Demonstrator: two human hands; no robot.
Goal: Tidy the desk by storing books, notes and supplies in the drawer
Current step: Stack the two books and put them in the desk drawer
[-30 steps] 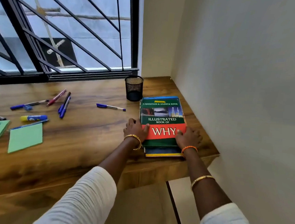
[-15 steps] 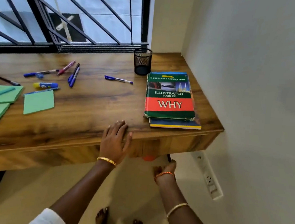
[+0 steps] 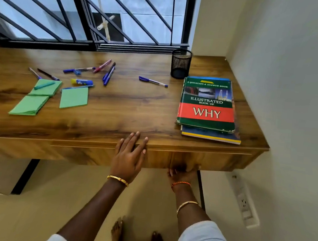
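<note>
I see my left hand (image 3: 130,156) lying flat with straight fingers on the desk (image 3: 116,120) front edge, over the drawer (image 3: 94,151) face, which sits flush. My right hand (image 3: 183,173) reaches under the drawer's bottom lip; I cannot tell how its fingers lie (they're hidden beneath). The green-and-red book (image 3: 206,103), titled "Illustrated Book of WHY", rests atop a blue one (image 3: 210,135) at the desk's right end, near the mesh cup (image 3: 181,63).

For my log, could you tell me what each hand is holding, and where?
Left hand rests flat on the desk edge, holding nothing. Right hand hooks under the drawer front.
</note>
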